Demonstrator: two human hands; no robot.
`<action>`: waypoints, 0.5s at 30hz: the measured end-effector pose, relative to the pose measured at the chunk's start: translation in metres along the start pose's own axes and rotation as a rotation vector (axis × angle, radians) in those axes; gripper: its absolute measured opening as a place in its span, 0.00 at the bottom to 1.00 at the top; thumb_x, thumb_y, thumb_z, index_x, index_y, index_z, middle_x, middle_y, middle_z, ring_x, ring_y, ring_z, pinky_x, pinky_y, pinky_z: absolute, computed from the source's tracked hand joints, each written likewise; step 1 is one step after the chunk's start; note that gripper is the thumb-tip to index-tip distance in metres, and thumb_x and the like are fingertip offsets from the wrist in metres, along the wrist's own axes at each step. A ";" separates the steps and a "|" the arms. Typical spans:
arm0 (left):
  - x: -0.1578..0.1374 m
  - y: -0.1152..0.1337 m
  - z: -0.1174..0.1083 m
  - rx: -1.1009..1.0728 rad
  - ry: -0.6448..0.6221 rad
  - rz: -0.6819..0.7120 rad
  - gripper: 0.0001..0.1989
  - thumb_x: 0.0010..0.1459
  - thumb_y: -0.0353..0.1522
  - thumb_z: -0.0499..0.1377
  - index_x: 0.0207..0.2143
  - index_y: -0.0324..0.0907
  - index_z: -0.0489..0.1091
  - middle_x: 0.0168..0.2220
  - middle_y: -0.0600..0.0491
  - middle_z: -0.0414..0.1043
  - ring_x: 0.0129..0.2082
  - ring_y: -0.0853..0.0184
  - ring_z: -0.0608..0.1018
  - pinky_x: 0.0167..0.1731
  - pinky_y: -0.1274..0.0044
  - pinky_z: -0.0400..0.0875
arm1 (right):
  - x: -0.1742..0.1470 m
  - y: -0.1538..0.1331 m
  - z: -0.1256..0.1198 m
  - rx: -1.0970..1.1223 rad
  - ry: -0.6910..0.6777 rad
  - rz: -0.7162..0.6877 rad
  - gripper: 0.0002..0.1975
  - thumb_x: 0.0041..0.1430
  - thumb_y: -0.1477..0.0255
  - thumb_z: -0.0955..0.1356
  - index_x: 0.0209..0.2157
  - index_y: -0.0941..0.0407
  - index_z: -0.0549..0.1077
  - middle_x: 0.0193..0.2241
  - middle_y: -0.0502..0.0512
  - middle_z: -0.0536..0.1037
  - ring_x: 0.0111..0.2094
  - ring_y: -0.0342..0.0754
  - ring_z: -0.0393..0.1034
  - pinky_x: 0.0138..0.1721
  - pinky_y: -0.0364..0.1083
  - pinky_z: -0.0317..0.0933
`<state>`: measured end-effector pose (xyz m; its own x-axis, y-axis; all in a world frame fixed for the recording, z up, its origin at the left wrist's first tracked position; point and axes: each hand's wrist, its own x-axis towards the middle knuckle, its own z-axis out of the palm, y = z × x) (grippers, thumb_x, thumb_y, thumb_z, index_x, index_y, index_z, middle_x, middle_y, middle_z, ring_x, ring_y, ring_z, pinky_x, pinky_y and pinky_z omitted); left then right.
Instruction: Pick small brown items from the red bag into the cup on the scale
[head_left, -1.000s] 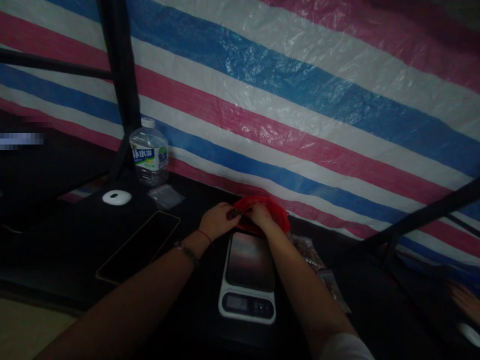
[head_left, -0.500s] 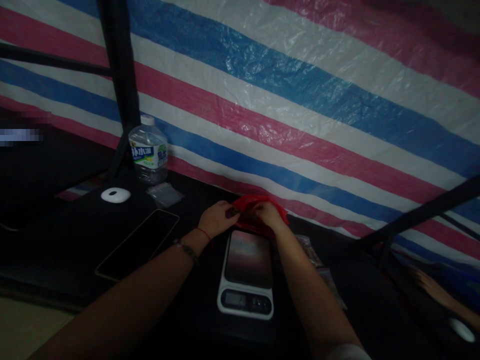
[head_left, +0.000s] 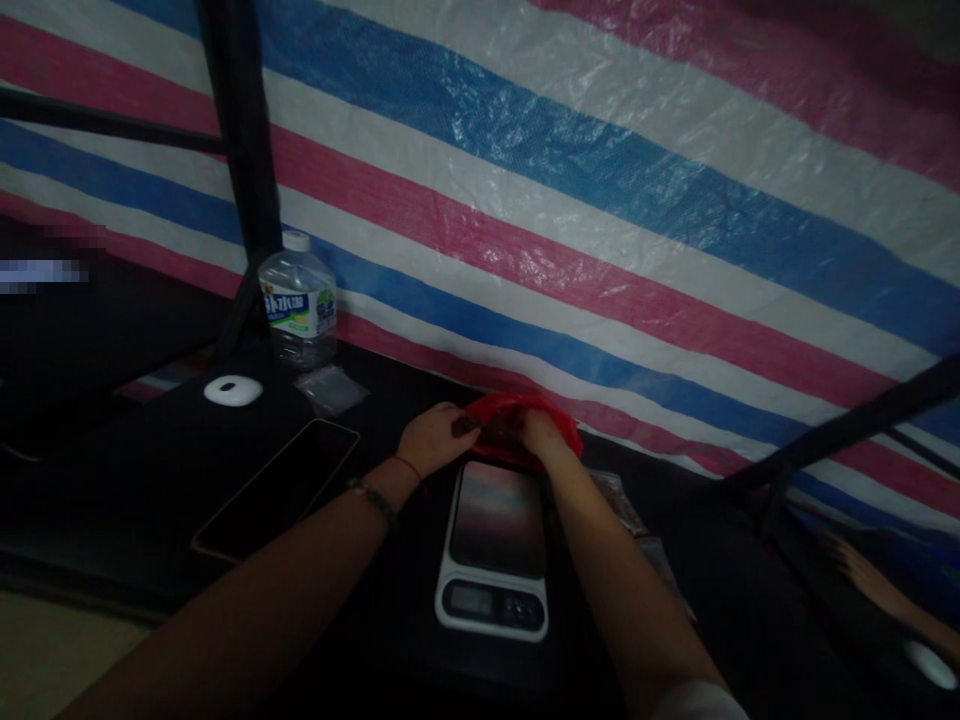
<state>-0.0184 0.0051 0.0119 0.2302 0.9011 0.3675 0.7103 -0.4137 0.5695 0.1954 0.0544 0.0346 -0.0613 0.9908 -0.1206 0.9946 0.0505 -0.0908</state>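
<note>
A red plastic bag [head_left: 566, 420] lies with its mouth spread, behind a white digital scale [head_left: 491, 590] with a dark, shiny plate. At the bag's left rim my left hand [head_left: 433, 437] is closed, thumb and fingers pinched around something small and dark that I cannot make out. My right hand [head_left: 544, 432] reaches into the bag from the right; its fingers are hidden down inside among dark contents. Nothing lies on the scale's plate. Small clear bags [head_left: 621, 500] with brownish contents lie beside my right forearm.
Left of me are a phone [head_left: 277, 490], a white oval device [head_left: 233, 390], an empty-looking clear bag [head_left: 331, 388] and a clear plastic bottle [head_left: 298, 305]. Striped sheeting [head_left: 525, 230] hangs close behind the table. Another person's hand [head_left: 847, 560] is at far right.
My right hand has dipped deeper into the red bag, so its fingers no longer show. The bag's right side bulges slightly further right. My left hand has stayed in place.
</note>
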 end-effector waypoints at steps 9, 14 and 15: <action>0.000 -0.001 0.002 0.006 -0.008 -0.015 0.18 0.56 0.45 0.54 0.38 0.43 0.75 0.40 0.50 0.73 0.41 0.63 0.75 0.42 0.75 0.69 | 0.002 0.002 0.002 0.014 -0.004 -0.018 0.12 0.57 0.79 0.64 0.38 0.59 0.79 0.38 0.62 0.80 0.39 0.50 0.75 0.39 0.42 0.63; -0.001 -0.001 0.000 -0.004 0.028 0.000 0.17 0.56 0.44 0.55 0.39 0.44 0.75 0.42 0.50 0.72 0.40 0.64 0.75 0.43 0.75 0.69 | -0.010 0.002 -0.007 0.058 0.030 -0.074 0.11 0.56 0.78 0.64 0.36 0.59 0.79 0.37 0.62 0.80 0.38 0.51 0.74 0.40 0.43 0.63; -0.001 0.001 -0.001 -0.002 0.048 0.001 0.17 0.55 0.44 0.55 0.40 0.44 0.74 0.44 0.50 0.72 0.41 0.64 0.75 0.44 0.75 0.69 | -0.016 0.002 -0.008 0.089 0.067 -0.098 0.12 0.56 0.79 0.64 0.37 0.59 0.79 0.38 0.62 0.80 0.39 0.51 0.74 0.41 0.44 0.63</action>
<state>-0.0186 0.0036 0.0122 0.1984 0.8935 0.4029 0.7087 -0.4147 0.5708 0.1986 0.0398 0.0441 -0.1490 0.9880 -0.0413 0.9726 0.1389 -0.1867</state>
